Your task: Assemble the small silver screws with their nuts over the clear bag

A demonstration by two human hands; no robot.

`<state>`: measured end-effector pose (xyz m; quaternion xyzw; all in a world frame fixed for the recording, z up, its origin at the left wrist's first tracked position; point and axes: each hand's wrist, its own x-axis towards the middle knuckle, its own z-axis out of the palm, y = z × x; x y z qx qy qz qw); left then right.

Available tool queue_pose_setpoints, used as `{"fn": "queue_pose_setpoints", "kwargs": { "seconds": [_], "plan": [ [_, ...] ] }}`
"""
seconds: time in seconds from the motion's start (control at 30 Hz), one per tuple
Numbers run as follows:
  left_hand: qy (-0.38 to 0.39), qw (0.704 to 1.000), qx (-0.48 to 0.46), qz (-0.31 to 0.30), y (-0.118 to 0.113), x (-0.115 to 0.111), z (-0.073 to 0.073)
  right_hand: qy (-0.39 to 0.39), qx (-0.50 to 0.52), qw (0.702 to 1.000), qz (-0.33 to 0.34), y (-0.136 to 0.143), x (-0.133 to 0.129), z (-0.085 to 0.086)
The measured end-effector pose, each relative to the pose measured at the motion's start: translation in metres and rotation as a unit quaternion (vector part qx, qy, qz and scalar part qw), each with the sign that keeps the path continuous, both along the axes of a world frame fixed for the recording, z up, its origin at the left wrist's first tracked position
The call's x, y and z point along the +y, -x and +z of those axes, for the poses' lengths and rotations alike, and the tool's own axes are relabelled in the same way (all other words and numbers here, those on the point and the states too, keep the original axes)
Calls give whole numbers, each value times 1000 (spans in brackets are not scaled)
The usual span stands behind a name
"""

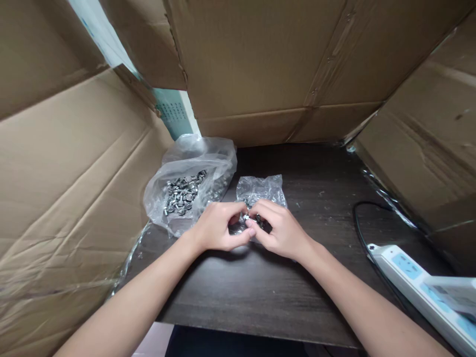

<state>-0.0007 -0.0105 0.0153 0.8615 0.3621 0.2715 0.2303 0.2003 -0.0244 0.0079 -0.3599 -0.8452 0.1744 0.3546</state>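
Both hands meet over the dark table. My left hand point(223, 225) is closed, thumb and fingertips bent toward a small shiny metal piece point(246, 216). My right hand point(277, 228) pinches that same piece from the other side, and the thumbs nearly touch. The piece is too small to make out fully. Just behind and under the hands lies a small clear plastic bag point(260, 187) with some metal parts, partly hidden by the fingers. To the left, a larger open plastic bag point(154, 196) holds many metal screws point(182, 196).
Cardboard walls point(260, 64) enclose the dark wooden table point(316, 183) at the left, back and right. A white power strip point(420, 287) sits at the right, with a black cable point(356, 218) looping beside it. The table's front edge runs below the hands.
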Motion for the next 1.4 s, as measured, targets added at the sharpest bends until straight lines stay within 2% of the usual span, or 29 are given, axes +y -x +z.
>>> {"fn": "queue_pose_setpoints", "kwargs": {
  "seconds": [0.4, 1.4],
  "plan": [
    [-21, 999, 9, 26, -3, -1, 0, -1, -6, 1000, -8, 0, 1, -3],
    [2, 1000, 7, 11, -2, 0, 1, -4, -15, 1000, -6, -1, 1, -2]
  ]
}}
